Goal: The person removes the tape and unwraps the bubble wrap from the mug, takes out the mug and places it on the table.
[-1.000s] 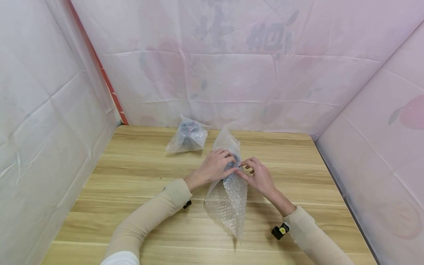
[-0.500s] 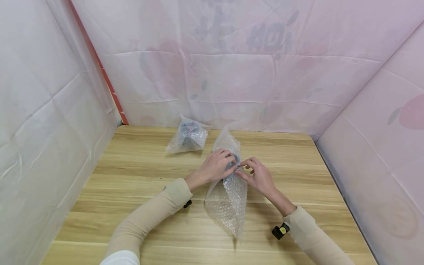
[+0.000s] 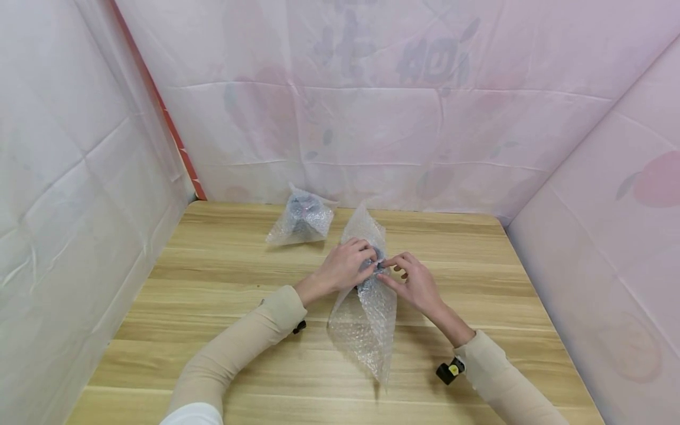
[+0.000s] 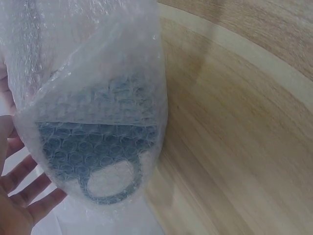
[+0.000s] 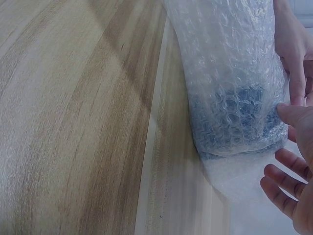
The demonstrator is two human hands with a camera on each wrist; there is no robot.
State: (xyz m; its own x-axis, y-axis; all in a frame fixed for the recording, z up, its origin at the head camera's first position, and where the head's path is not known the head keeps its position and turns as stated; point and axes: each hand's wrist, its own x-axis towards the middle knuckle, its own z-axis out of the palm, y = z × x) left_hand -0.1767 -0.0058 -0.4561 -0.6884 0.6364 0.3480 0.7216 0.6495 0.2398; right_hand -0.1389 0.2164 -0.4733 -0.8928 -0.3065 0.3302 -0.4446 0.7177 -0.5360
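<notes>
A blue mug shows through a sheet of bubble wrap, its looped handle visible in the left wrist view. The wrap runs lengthwise across the table, with one pointed end towards me and the other towards the back. My left hand grips the wrapped mug from the left, fingers bent over its top and thumb towards me. From the right, my right hand pinches the wrap at the mug's edge with thumb and index finger, close to the left fingertips. Its other fingers are spread in the right wrist view.
Another bubble-wrapped bundle with something bluish inside sits at the back of the wooden table. Pale printed cloth hangs behind and at both sides. A small black wrist camera is by the right cuff.
The right index fingertip has shifted slightly left over the mug's edge, and the wrap there has moved with it. The left hand and the bundle at the back stay in place.
</notes>
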